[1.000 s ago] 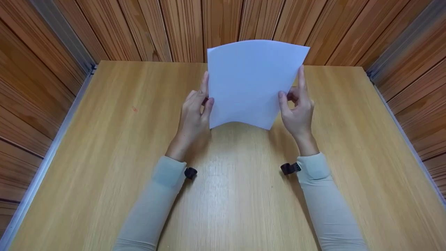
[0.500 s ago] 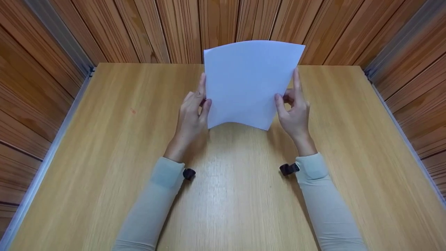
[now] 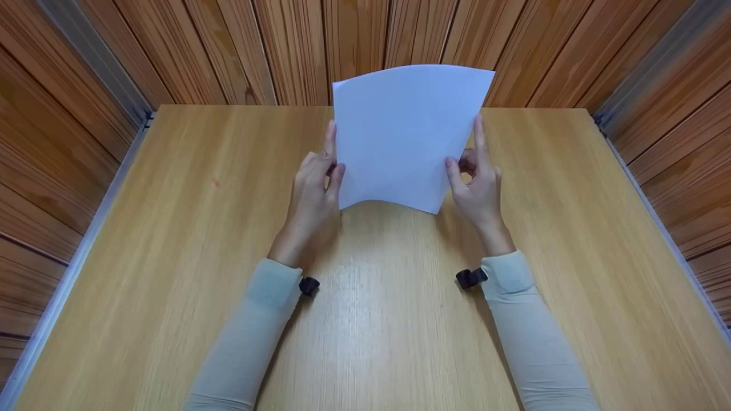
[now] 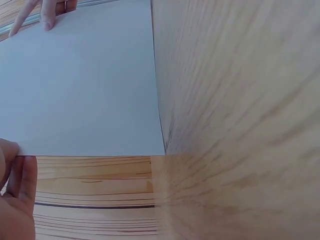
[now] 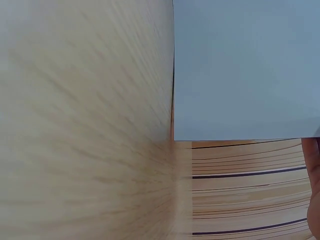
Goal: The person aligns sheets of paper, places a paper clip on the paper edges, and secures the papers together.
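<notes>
A white sheet of paper (image 3: 405,131) stands upright between both hands in the head view, bowed so that its middle curves away. My left hand (image 3: 313,185) pinches its left edge, thumb on the near face and the other fingers behind. On the opposite edge my right hand (image 3: 480,185) pinches it likewise, index finger pointing up along the side. The left wrist view shows the paper (image 4: 85,85) with its lower edge close to the tabletop; whether they touch I cannot tell. Only part of the right hand (image 5: 312,185) shows in the right wrist view.
The wooden table (image 3: 365,319) lies under both forearms, with a small reddish mark (image 3: 216,183) on its left side. Wood-plank walls (image 3: 297,51) rise at the back and both sides. Metal rails (image 3: 74,245) run along the side edges. A small black device sits at each wrist.
The right hand has moved slightly to the left with the paper's right edge, so the sheet looks a little narrower and more bowed. The left hand has hardly moved. The view has shifted slightly.
</notes>
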Demonstrator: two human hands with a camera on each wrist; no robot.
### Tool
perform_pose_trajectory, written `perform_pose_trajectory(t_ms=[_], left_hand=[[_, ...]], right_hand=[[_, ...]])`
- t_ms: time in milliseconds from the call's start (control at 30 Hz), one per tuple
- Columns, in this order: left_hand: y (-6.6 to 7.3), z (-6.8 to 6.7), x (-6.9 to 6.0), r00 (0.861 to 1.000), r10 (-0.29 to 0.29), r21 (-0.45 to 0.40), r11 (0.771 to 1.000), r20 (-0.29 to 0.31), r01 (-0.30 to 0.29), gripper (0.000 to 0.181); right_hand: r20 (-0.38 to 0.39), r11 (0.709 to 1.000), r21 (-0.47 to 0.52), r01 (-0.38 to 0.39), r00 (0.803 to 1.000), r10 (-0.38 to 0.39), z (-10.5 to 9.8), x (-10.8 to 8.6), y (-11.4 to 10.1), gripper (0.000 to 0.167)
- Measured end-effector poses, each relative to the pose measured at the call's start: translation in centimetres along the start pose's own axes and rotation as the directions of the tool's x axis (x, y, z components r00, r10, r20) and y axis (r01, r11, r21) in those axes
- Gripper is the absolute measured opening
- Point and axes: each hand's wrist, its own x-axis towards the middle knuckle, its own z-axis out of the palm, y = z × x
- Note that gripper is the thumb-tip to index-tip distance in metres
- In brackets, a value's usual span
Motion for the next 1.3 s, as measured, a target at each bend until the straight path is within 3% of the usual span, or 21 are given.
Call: perform_pose_trajectory(t_ms=[233, 500, 767, 1067, 1300], left_hand=[[-0.34, -0.07, -0.95, 0.999, -0.040, 0.006, 0.999, -0.004, 0.040, 0.046], [-0.32, 0.04, -0.82, 0.998, -0.068, -0.004, 0.998, 0.007, 0.068, 0.042], [-0.43, 0.08, -0.83, 0.996, -0.084, 0.013, 0.996, 0.023, 0.083, 0.050], [-0.58, 0.30, -0.67, 0.997, -0.078, 0.057, 0.995, 0.021, 0.077, 0.026], [-0.43, 0.28, -0.81, 0.991, -0.126, 0.040, 0.991, 0.043, 0.124, 0.031]], right_hand=[[0.004, 1.000, 0.003, -0.007, 1.000, 0.007, 0.10, -0.04, -0.05, 0.074], [0.028, 1.000, 0.001, -0.015, 0.999, 0.015, 0.05, -0.29, 0.23, 0.075], [0.038, 1.000, -0.004, -0.008, 0.999, 0.008, 0.12, -0.14, 0.46, 0.075], [0.050, 1.000, 0.007, -0.012, 0.999, 0.012, 0.34, -0.18, 0.22, 0.076], [0.061, 1.000, 0.011, -0.015, 0.998, 0.015, 0.27, -0.23, 0.29, 0.076]])
